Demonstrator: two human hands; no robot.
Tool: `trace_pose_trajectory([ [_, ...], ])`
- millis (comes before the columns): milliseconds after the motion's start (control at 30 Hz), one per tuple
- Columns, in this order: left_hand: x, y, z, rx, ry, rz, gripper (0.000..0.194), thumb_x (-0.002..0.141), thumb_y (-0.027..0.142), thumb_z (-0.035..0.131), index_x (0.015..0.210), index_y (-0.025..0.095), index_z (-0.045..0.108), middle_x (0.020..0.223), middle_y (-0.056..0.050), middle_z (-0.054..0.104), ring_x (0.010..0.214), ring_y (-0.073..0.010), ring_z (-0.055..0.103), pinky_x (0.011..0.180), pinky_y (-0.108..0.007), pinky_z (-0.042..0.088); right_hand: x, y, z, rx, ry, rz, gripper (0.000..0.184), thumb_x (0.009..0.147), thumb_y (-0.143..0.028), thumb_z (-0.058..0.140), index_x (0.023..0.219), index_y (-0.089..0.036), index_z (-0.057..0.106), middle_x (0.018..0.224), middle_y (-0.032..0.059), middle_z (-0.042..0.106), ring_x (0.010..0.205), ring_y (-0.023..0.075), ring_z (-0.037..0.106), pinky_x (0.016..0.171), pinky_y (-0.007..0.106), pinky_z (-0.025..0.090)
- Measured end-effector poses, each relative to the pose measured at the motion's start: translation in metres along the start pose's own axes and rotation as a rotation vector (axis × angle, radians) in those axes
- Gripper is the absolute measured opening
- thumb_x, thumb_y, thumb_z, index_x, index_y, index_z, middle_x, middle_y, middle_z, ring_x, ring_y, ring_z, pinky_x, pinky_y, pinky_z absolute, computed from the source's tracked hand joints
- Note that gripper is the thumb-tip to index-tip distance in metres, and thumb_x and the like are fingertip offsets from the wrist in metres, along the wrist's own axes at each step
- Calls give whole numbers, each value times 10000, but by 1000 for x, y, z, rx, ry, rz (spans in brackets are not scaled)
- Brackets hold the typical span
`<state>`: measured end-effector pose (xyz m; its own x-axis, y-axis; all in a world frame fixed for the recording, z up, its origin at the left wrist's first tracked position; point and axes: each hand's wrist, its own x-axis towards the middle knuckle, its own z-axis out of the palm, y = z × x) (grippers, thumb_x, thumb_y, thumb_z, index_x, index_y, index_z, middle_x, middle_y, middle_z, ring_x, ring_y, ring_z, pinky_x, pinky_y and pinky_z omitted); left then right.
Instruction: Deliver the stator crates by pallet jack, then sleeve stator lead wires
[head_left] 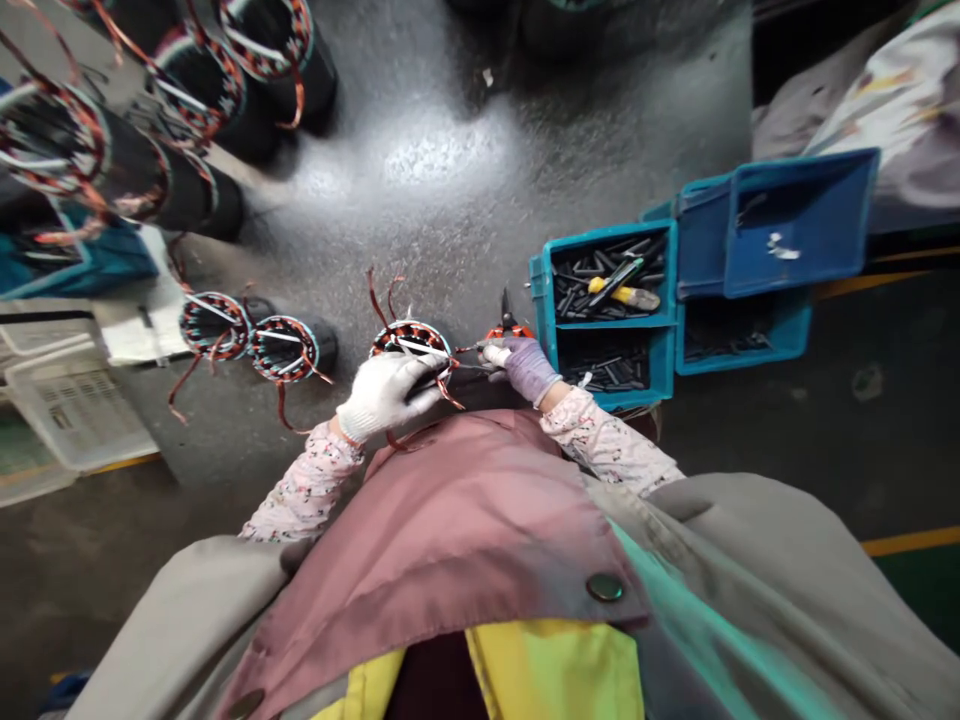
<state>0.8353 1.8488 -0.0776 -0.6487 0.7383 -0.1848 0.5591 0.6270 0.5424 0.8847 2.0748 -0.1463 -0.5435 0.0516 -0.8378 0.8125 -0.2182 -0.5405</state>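
Note:
A motor stator [411,338] with copper leads and a white strip across its opening stands on the bench in front of me. My left hand [390,390], in a white glove, is closed at its near right rim, where the fingers press by the copper wires [450,385]. From the right, my right hand [525,368], in a purple and white glove, is pinched close to the lead ends. Something thin runs from its fingertips toward the stator, too small to make out. Orange-handled cutters [508,318] lie just beyond the right hand, dark tip pointing away.
Two more stators [283,348] stand to the left, with larger ones [202,90] grouped at the far left. Blue bins [611,322] on the right hold dark slender pieces and a yellow-handled tool [626,293]. White plastic baskets [75,400] sit at the left edge.

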Motion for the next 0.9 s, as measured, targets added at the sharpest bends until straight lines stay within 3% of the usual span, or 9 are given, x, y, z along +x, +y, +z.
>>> trace_pose_trajectory([
  [100,1,0,-1,-4,-5,11,428,911,459,531,1219,208,690,1065,-98,763,979,-242,720,871,-353,552,6,-7,0,-140,-56,-43,113,836,-169,661,918,-141,732,757,51,710,633,148,664,565,253,567],
  [200,1,1,-3,-2,-12,33,415,916,448,528,1213,209,690,1053,-97,764,965,-246,721,851,-355,553,11,-18,-3,-468,-175,-298,178,846,-150,626,964,-145,759,915,82,752,808,193,710,765,318,583],
  [300,1,1,-2,-8,-18,31,412,915,446,535,1212,204,687,1055,-105,761,957,-254,719,846,-371,554,8,-27,-12,-797,-285,-522,257,828,-151,656,1065,-153,755,1089,101,745,1056,235,683,984,372,509],
  [367,0,2,-1,-9,-19,24,404,916,437,537,1211,203,685,1051,-108,761,951,-254,718,851,-380,555,4,-28,-18,-864,-232,-496,331,850,-173,642,1171,-158,718,1129,105,736,1051,237,690,975,377,518],
  [467,-3,4,1,-6,-16,23,387,914,425,543,1195,203,690,1048,-108,763,944,-250,719,849,-380,558,-2,-24,-17,-758,-160,-320,314,925,-197,537,1189,-145,700,984,91,760,761,191,726,732,305,587],
  [600,-12,1,1,-44,-22,-22,367,893,414,566,1174,214,693,1057,-105,761,966,-248,716,866,-388,561,1,-21,6,-681,-236,-224,259,942,-173,498,1055,-156,731,835,50,753,581,142,680,573,237,543],
  [667,-17,-1,2,-49,-16,-67,356,877,405,577,1152,214,697,1052,-105,762,973,-250,716,875,-394,562,7,-25,20,-771,-294,-264,244,940,-166,507,1005,-163,742,869,53,759,639,153,702,631,243,547],
  [767,-20,-2,6,-26,40,-153,349,868,402,571,1124,201,699,1049,-105,761,989,-249,715,884,-387,563,19,-36,37,-994,-315,-418,234,936,-165,526,992,-151,753,988,87,761,906,212,725,834,290,531],
  [900,-27,-5,6,-31,126,-153,366,891,389,556,1176,190,672,1093,-106,749,1024,-230,706,913,-367,555,24,-45,36,-1123,-257,-517,258,940,-191,518,1067,-148,738,1085,94,748,1047,232,691,903,307,504],
])
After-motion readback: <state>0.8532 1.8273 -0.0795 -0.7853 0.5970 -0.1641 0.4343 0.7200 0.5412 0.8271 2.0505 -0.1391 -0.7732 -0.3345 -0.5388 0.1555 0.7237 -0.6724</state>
